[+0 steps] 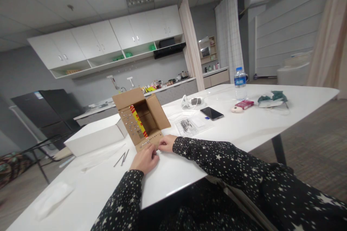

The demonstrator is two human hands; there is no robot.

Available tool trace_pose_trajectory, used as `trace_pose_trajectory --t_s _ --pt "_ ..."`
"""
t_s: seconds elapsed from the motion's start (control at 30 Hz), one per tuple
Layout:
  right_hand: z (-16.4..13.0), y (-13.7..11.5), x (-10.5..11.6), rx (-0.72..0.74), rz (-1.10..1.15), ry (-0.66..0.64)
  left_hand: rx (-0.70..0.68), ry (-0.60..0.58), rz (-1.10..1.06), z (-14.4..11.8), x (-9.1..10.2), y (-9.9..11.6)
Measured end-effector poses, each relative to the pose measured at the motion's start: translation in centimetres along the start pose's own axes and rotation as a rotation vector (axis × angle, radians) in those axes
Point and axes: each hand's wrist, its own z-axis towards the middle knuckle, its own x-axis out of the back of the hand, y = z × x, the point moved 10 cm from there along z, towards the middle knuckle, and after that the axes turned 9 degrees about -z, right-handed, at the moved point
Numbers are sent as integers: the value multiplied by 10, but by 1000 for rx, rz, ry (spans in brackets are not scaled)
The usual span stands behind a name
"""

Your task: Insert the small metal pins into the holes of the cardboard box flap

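An open cardboard box (146,115) stands tilted on the white table, its flaps spread and its opening towards me. Yellow-and-red tape (138,122) runs down one flap. Small shiny studs dot that flap and sit in a row along the near flap (149,142). My left hand (146,158) is closed at the edge of this near flap, fingers curled over it. Beside it, my right hand (167,143) has its fingertips pressed together at the flap's right part. Whatever lies between those fingertips is too small to make out.
Left of the box are a white carton (94,133) and thin dark sticks (123,158). To the right lie a clear plastic packet (192,125), a phone (212,113), a red pack (244,104) and a water bottle (240,82). The table edge (176,190) is near me.
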Motion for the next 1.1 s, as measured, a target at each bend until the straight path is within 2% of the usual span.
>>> trace_pose_trajectory --t_s 1.1 --pt "-2 -2 1 -7 1 -15 65 -2 41 2 3 -4"
